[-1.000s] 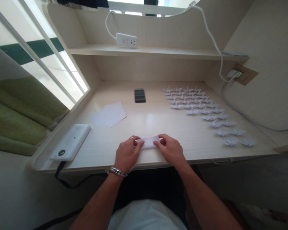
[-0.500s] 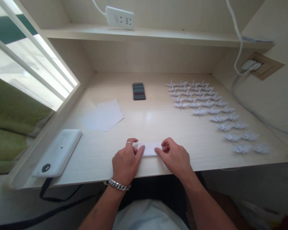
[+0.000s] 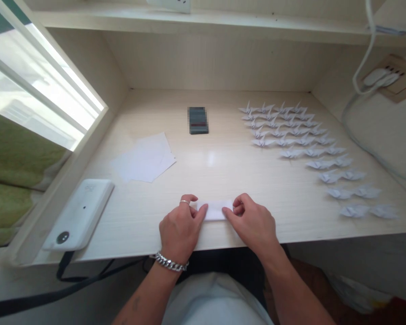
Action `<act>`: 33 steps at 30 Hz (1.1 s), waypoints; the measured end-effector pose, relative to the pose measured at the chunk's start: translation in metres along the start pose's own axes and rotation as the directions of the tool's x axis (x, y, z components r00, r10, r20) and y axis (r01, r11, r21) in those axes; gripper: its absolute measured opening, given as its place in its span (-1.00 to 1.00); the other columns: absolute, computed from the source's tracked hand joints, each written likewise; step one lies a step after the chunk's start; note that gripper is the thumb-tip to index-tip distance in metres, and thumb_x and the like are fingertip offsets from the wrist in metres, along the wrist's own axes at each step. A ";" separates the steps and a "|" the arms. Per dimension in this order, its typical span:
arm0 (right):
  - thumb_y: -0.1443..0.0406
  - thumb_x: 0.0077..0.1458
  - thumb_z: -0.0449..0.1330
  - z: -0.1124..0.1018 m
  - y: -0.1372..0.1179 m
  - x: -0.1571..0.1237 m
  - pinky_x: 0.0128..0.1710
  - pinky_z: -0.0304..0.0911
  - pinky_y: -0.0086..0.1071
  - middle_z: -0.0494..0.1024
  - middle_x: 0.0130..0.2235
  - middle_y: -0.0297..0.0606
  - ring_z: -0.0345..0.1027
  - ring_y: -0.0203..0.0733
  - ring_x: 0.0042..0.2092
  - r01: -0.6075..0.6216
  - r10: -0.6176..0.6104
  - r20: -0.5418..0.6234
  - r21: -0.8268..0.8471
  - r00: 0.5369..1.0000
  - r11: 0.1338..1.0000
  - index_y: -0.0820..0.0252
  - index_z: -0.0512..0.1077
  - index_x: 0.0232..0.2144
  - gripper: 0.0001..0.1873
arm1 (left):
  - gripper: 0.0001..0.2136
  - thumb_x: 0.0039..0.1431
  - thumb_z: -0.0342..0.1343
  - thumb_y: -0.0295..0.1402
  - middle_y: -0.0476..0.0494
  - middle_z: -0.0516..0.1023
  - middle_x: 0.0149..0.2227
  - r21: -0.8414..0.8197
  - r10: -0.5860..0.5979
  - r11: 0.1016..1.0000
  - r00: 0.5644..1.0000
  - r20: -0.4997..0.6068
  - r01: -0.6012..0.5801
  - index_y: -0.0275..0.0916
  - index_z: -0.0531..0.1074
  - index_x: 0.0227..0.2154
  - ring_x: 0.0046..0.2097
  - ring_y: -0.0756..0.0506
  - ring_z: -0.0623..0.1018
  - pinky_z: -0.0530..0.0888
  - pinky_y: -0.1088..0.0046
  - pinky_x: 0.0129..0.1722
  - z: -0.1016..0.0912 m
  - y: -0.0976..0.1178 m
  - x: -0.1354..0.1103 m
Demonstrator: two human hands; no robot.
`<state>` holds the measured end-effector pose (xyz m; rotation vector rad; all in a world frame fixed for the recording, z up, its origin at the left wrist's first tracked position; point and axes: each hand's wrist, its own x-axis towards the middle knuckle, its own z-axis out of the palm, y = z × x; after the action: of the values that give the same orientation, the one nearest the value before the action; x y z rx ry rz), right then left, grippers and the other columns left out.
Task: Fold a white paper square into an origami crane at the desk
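A small folded piece of white paper (image 3: 217, 211) lies flat near the front edge of the desk, its long side running left to right. My left hand (image 3: 182, 225), with a ring and a chain bracelet, grips its left end, the thumb on top. At the other end my right hand (image 3: 253, 222) holds the paper in the same way, thumb tip on its surface. The fingers of both hands are curled, and the paper's two ends are partly hidden behind them.
Several white paper cranes (image 3: 291, 131) stand in rows on the right. Loose white sheets (image 3: 145, 158) lie to the left, near a dark pixelated box (image 3: 198, 120). A white power bank (image 3: 79, 214) with a black cable sits front left. Plugs fill a wall socket (image 3: 392, 77).
The camera view has tilted downward and come a little closer. Both hands keep their hold on the folded paper, with hardly any shift against the desk.
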<state>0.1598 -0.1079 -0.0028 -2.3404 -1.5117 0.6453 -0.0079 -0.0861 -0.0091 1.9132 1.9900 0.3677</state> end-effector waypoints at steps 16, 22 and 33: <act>0.08 -0.04 0.24 0.001 0.002 0.002 -0.47 -0.05 -0.38 0.54 -0.47 -0.36 0.36 -0.19 -0.42 0.017 -0.017 0.000 0.013 1.000 1.000 0.06 0.36 -0.45 -0.77 | -0.69 0.10 0.08 -0.06 0.05 0.59 -0.49 -0.034 -0.030 0.999 0.999 0.018 0.031 -0.09 0.40 -0.16 -0.41 -0.14 0.56 0.26 0.41 -0.44 -0.001 0.001 0.001; 0.10 0.02 0.19 -0.001 0.003 0.002 -0.47 -0.04 -0.37 0.55 -0.46 -0.37 0.39 -0.17 -0.40 0.014 -0.015 0.018 0.050 1.000 0.999 0.06 0.37 -0.44 -0.81 | -0.69 0.09 0.08 -0.04 0.06 0.58 -0.50 -0.020 -0.036 0.999 0.999 0.025 0.037 -0.08 0.41 -0.18 -0.42 -0.14 0.56 0.27 0.40 -0.44 -0.002 0.001 0.001; 0.12 0.00 0.21 -0.002 -0.001 0.003 -0.44 -0.01 -0.37 0.55 -0.47 -0.38 0.39 -0.17 -0.39 -0.007 0.007 0.029 0.008 1.000 1.000 0.06 0.37 -0.46 -0.82 | -0.68 0.10 0.06 -0.02 0.07 0.58 -0.50 0.003 -0.046 0.999 0.998 0.038 0.046 -0.08 0.41 -0.18 -0.42 -0.14 0.57 0.29 0.38 -0.43 -0.002 0.002 0.003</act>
<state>0.1614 -0.1044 -0.0010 -2.3411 -1.5102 0.6888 -0.0072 -0.0834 -0.0068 1.8585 2.0064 0.3154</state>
